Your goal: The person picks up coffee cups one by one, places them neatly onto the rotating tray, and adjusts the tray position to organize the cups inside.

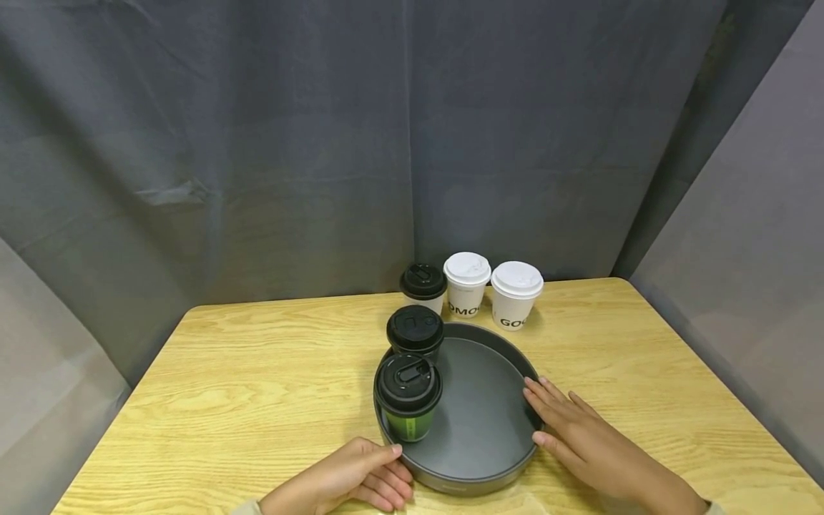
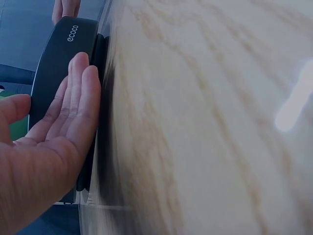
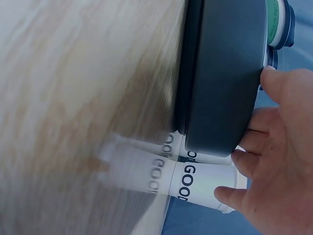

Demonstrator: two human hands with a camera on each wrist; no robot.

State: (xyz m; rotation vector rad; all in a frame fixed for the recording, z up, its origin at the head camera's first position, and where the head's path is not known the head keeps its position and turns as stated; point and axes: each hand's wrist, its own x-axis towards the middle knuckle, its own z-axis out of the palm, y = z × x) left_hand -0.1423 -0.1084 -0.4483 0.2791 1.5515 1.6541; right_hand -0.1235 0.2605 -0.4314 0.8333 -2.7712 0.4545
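Observation:
A round dark grey tray, with "ecoco" printed on its outer wall, lies on the wooden table between both hands. At its front left, my left hand touches it, thumb at the rim and straight fingers along the outer wall. My right hand rests its extended fingers against the right side, the thumb near the rim. A green paper cup with a black lid stands upright inside the tray at the left. Just behind it is another black-lidded cup, its body mostly hidden.
Beyond the tray's far edge stand a white cup with a black lid and two white-lidded cups with dark lettering. The table extends to both sides. Grey cloth hangs behind its back edge.

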